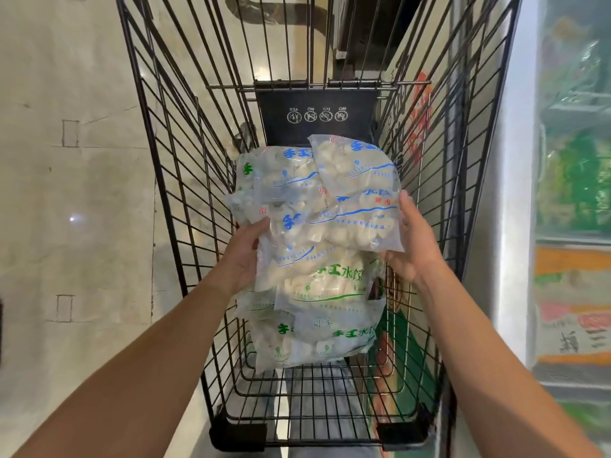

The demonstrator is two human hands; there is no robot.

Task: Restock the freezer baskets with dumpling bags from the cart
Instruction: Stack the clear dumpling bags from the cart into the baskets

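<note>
Though bags (317, 226) near freezer (577, 180), cart (426, 206) between.

We note dumpling bags (317, 246) piled in cart (172, 166) – our left hand (246, 256) at pile's left side, right hand (411, 246) at right side. Freezer (575, 193) right of cart – floor (66, 193) left.

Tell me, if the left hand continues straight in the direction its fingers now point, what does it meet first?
The left hand already touches the pile of dumpling bags from the left side. Going straight on, it would probably push deeper into those bags, under the blue-printed ones; depth is unclear. The right hand holds the opposite side.
</note>
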